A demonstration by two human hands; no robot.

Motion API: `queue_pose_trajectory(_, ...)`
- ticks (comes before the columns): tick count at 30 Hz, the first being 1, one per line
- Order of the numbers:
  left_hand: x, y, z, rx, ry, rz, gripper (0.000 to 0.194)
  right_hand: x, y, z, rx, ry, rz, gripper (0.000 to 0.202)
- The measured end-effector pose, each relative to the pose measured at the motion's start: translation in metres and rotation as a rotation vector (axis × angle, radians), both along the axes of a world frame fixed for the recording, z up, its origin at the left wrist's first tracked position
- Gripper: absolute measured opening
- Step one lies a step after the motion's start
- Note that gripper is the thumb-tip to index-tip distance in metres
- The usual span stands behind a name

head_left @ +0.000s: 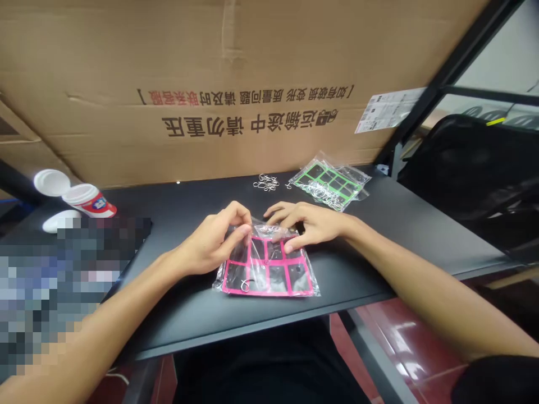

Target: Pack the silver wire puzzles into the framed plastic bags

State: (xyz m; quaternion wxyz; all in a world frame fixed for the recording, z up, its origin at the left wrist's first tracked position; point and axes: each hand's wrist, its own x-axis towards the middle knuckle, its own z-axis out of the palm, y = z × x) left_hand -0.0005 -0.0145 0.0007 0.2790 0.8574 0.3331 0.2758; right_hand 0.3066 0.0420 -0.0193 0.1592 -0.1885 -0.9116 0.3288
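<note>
In front of me on the table lies a clear plastic bag (261, 286) holding a pink-bordered sheet with dark square panels (278, 276). A small silver wire ring (247, 285) shows at its lower left; whether it is inside or on top I cannot tell. My left hand (217, 238) pinches the bag's upper left edge between thumb and fingers. Over the upper right part my right hand (309, 224) rests with fingers spread, its thumb on the plastic. Farther back are a small pile of silver wire rings (266, 182) and green-bordered bagged sheets (315, 168) with more rings on top.
Cardboard (236, 50) with printed characters stands along the table's back edge. At left are a white-and-red tub (99, 205) and white lids (51, 182). A pixelated area covers the lower left. Beyond the table's right side is a black chair-like shape (458, 168).
</note>
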Motion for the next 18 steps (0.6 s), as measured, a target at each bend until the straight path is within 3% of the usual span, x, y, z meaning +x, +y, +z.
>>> queue_pose_trajectory(2, -0.001, 0.001, 0.001, -0.054, 0.026, -0.046, 0.015, 0.002, 0.000, 0.000, -0.005, -0.006, -0.006, 0.031)
queue_pose_trajectory(9, -0.009, 0.012, 0.002, -0.006, 0.285, -0.128, 0.029, -0.002, 0.001, -0.002, -0.052, 0.115, -0.003, 0.038)
queue_pose_trajectory(14, -0.010, 0.011, 0.003, -0.024, 0.314, -0.121, 0.033, -0.008, 0.032, -0.021, 0.165, 0.148, -0.472, 0.040)
queue_pose_trajectory(18, -0.008, 0.009, 0.003, -0.044, 0.326, -0.104, 0.036, -0.015, 0.067, -0.037, 0.430, -0.068, -0.624, 0.050)
